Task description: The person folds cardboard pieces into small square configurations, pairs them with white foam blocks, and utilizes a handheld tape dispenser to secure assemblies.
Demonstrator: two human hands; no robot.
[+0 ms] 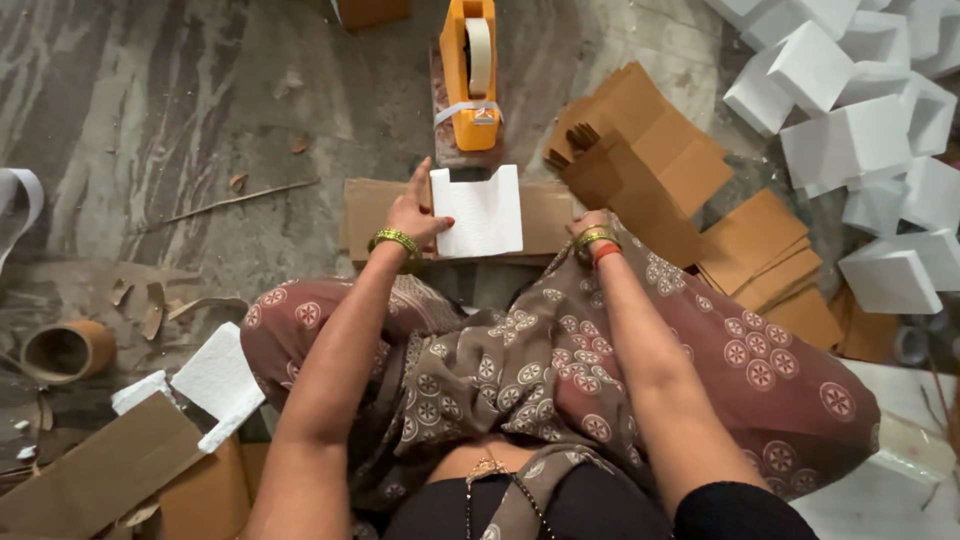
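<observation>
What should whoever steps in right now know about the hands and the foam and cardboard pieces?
Left hand: open, flat on the left edge of the white foam block.
Right hand: at the block's right side, mostly hidden; grip unclear.
The block lies on a flat cardboard sheet, just below the orange tape dispenser.
Done: block placed on the sheet.
Left: no tape on it yet; cut cardboard stack and spare foam blocks wait at right.

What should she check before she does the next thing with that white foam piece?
1. White foam piece lies flat on the cardboard sheet: ok.
2. Left hand steadies its left edge: ok.
3. Right hand has a grip: cannot tell, mostly hidden behind cloth.
4. Orange tape dispenser close ahead, tape loaded: ok.
5. Cardboard stack near on the right: ok.
6. Foam centred on the sheet: ok, roughly.
</observation>
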